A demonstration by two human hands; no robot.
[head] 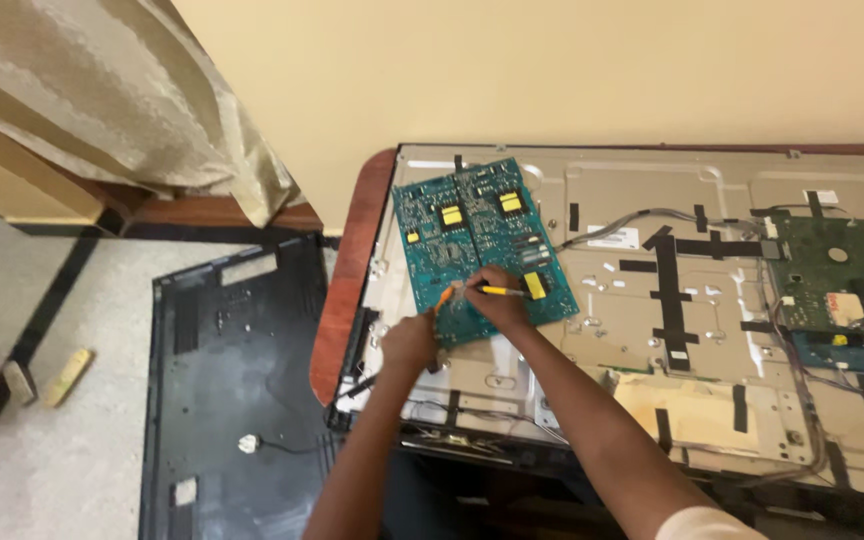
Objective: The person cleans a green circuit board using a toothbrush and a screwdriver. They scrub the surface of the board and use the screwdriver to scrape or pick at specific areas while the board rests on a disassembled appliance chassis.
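1. The teal circuit board (477, 240) lies flat on the grey metal back of an opened flat screen (652, 300), at its left end; the screen rests on a worktop (347, 290) with a reddish-brown edge.
2. The right hand (497, 295) is closed around a yellow-handled tool (500, 291), held like a pen, its tip over the board's near edge.
3. The left hand (410, 340) rests at the board's near left corner, fingers curled; an orange-handled tool (444, 296) shows just above it, but I cannot tell for sure whether the hand grips it.
4. The board looks light, thin and stiff, and likely fragile: yellow parts and many small components stand on its face. It is best held by its bare edges or corners, not by the populated face.
5. A green board (842, 275) with cables sits at the screen's right end, well apart.
6. A black back cover (237, 380) lies on the floor to the left.
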